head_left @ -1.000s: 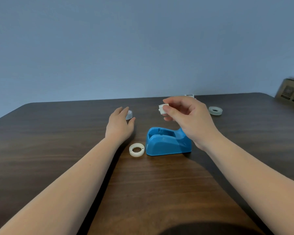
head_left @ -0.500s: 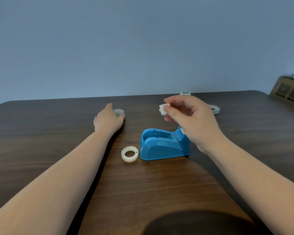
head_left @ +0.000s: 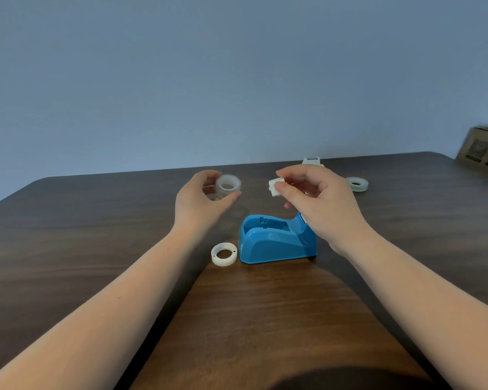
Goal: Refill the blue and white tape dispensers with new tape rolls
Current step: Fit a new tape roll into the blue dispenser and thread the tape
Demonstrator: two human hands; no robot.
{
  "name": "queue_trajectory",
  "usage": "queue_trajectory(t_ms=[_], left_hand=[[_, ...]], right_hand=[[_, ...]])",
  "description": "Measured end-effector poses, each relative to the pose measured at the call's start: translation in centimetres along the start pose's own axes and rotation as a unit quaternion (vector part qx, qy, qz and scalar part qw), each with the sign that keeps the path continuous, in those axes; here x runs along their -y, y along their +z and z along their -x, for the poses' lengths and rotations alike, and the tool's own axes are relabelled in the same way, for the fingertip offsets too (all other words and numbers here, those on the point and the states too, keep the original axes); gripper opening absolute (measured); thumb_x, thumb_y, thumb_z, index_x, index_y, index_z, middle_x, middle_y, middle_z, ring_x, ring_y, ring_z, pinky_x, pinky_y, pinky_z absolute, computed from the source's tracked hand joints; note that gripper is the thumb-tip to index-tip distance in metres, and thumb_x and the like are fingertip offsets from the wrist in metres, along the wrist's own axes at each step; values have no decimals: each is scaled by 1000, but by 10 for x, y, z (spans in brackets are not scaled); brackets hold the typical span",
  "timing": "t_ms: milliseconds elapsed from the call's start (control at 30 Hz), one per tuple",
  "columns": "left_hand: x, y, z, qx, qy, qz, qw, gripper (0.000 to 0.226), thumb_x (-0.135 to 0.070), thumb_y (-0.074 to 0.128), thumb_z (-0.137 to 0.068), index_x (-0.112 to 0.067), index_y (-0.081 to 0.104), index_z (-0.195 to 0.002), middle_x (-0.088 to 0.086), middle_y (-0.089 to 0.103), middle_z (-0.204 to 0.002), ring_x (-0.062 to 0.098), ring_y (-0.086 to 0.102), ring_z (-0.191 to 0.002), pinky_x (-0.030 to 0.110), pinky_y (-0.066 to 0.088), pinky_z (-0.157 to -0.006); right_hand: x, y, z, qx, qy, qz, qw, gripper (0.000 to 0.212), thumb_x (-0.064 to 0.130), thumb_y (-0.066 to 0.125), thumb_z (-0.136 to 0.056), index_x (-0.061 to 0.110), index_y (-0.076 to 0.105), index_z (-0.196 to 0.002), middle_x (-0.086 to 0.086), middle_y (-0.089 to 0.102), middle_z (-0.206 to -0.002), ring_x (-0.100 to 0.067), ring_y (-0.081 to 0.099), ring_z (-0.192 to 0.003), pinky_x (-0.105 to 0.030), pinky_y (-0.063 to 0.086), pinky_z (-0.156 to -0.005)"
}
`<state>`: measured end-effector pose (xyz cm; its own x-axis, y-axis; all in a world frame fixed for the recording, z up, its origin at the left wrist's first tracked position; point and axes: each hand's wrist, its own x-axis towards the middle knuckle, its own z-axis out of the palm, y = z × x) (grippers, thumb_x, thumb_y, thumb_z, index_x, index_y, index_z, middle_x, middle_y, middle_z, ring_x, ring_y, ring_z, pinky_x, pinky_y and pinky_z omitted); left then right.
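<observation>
**Tape roll in one hand, spindle in the other**

Dark wood grain runs across the desk [head_left: 96, 249] in front of me, with a plain blue-grey wall behind it. My left hand [head_left: 199, 204] is raised off the surface at about 11 o'clock from the blue dispenser [head_left: 276, 240], fingers and thumb curled around a clear tape roll [head_left: 228, 185] that I hold on edge, its open core facing me. My right hand [head_left: 319, 204] is up at about 1 o'clock from the dispenser, pinching a small white spindle [head_left: 275, 187] between thumb and fingertips; the piece points toward the roll, with a clear gap between the two.

Below my hands the blue dispenser sits upright on the desk, its roll cradle open and empty on the left, its cutter end on the right partly hidden by my right wrist. Just beside its left end, at 9 o'clock, an empty white core ring [head_left: 224, 254] lies flat. Farther back, at 1 o'clock, the white dispenser [head_left: 312, 160] shows only its top past my fingers. Another tape roll [head_left: 357, 183] lies flat at 2 o'clock, well apart from the blue one. At the far right edge stands a brown cardboard box [head_left: 485, 153], blurred.
</observation>
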<state>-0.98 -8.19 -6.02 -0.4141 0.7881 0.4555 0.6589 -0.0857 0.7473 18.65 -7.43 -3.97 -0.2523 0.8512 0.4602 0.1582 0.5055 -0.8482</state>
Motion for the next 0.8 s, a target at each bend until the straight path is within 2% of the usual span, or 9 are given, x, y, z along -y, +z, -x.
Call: queue_trajectory(t_ms=[133, 300, 367, 500, 600, 800], left_hand=[[-18, -7, 26, 22, 29, 40, 999, 47, -29, 80, -73, -23, 61, -115, -9, 65, -108, 7, 61, -99, 23, 53, -84], [-30, -7, 48, 43, 51, 62, 996, 49, -25, 80, -72, -25, 60, -117, -9, 65, -113, 8, 61, -101, 24, 55, -83], [-33, -6, 53, 47, 63, 58, 995, 52, -25, 81, -71, -25, 60, -119, -9, 65, -113, 9, 62, -99, 24, 55, -83], [-35, -4, 57, 43, 85, 49, 994, 50, -27, 82, -69, -27, 62, -114, -11, 66, -107, 9, 64, -88, 19, 55, -76], [-34, -4, 58, 39, 108, 41, 992, 50, -28, 83, -68, -26, 63, -114, -12, 65, -104, 6, 63, -84, 15, 53, -76], [-30, -4, 59, 38, 137, 45, 989, 49, -25, 83, -68, -22, 66, -114, -6, 69, -104, 8, 66, -88, 17, 54, -79]], right_hand=[[4, -2, 5, 0, -9, 19, 1000, 19, 27, 66, -84, 39, 60, -99, 26, 60, -91, -3, 64, -87, -10, 52, -72], [8, -4, 12, -4, -30, 30, 999, 20, 25, 68, -83, 36, 61, -98, 27, 59, -88, 20, 56, -83, 2, 46, -69], [9, -5, 13, -5, -28, 28, 999, 21, 24, 69, -83, 33, 64, -101, 26, 60, -88, 18, 57, -83, 2, 45, -70], [10, -3, 15, -2, -21, 35, 999, 24, 21, 69, -83, 25, 68, -106, 20, 65, -92, 3, 62, -89, -4, 49, -78], [10, 0, 16, 13, -23, 62, 998, 25, 21, 68, -84, 24, 68, -109, 18, 64, -92, 2, 62, -89, -4, 48, -77], [9, 4, 18, 34, -27, 105, 994, 28, 22, 67, -84, 23, 68, -113, 10, 67, -99, -3, 62, -93, -13, 49, -83]])
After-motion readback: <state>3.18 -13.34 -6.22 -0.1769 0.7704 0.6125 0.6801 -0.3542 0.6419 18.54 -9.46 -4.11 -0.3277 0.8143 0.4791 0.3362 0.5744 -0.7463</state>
